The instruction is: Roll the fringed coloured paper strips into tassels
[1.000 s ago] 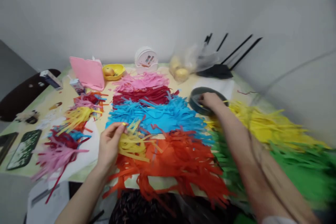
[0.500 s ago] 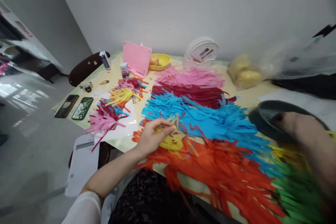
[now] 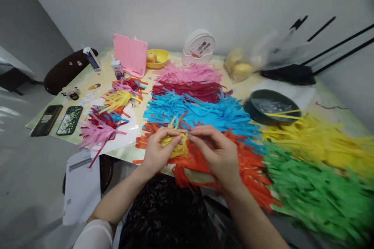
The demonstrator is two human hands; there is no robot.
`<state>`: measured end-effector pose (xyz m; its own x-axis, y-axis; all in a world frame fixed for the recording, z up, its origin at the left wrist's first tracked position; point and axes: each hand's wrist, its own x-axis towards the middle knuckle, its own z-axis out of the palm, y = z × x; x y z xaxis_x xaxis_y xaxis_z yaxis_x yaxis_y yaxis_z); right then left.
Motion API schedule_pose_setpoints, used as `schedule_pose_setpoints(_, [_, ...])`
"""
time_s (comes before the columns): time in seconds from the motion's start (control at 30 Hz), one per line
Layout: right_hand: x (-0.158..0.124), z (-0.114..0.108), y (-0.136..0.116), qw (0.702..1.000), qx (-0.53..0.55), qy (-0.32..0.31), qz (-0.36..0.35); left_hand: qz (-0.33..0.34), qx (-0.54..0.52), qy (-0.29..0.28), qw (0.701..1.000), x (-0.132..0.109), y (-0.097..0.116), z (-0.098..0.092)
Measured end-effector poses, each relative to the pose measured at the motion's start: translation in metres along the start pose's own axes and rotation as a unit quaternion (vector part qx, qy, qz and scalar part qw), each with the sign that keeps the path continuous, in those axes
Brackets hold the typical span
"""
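My left hand [image 3: 157, 151] pinches a small bundle of yellow strips [image 3: 180, 150], which look like crepe paper or thin fabric. Close beside it, my right hand [image 3: 219, 153] has thumb and forefinger pressed together at the bundle's right end. Whatever sits in that pinch is too small to make out. Beneath both hands spreads a pile of orange strips [image 3: 251, 175]. Blue strips [image 3: 198, 111], dark red strips [image 3: 187, 91] and pink strips [image 3: 189, 73] lie in rows beyond. A dark green bowl [image 3: 251, 112] holds clear, shiny bits; yellow strips overlap its rim.
Green strips [image 3: 318, 194] and more yellow strips [image 3: 330, 140] cover the right side. Mixed-colour tufts [image 3: 101, 122] lie left, near two phones [image 3: 70, 120]. Behind stand a pink tablet case [image 3: 130, 55], a yellow fruit basket [image 3: 163, 59] and a white round holder [image 3: 200, 44].
My right hand has come from inside the bowl to the yellow bundle, beside my left hand. My left hand keeps its pinch. The view has swung to the right.
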<state>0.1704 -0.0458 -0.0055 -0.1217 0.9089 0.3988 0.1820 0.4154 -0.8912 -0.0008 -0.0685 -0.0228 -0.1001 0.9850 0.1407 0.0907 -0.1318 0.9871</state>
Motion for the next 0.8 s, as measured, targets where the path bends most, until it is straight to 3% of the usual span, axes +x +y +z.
schedule_pose_setpoints(0.1, [-0.013, 0.022, 0.005, 0.994, 0.093, 0.01, 0.056, 0.009, 0.016, -0.005, 1.0, -0.006, 0.001, 0.002])
schedule_pose_setpoints(0.27, [-0.02, 0.029, 0.015, 0.979, 0.163, 0.029, 0.116, 0.045, 0.083, 0.015, 0.995, -0.014, 0.005, 0.002])
schedule_pose_setpoints(0.43, [-0.024, 0.03, 0.012, 0.981, 0.149, 0.036, 0.119, 0.065, 0.115, 0.013, 0.991, -0.018, 0.006, 0.002])
schedule_pose_setpoints(0.63, [-0.025, 0.03, 0.019, 0.982, 0.142, 0.02, 0.124, 0.127, 0.204, -0.031, 0.97, -0.016, 0.0, -0.003])
schedule_pose_setpoints(0.8, [-0.024, 0.026, 0.025, 0.997, 0.021, 0.006, 0.074, 0.135, 0.265, -0.049, 0.954, -0.016, -0.002, -0.002])
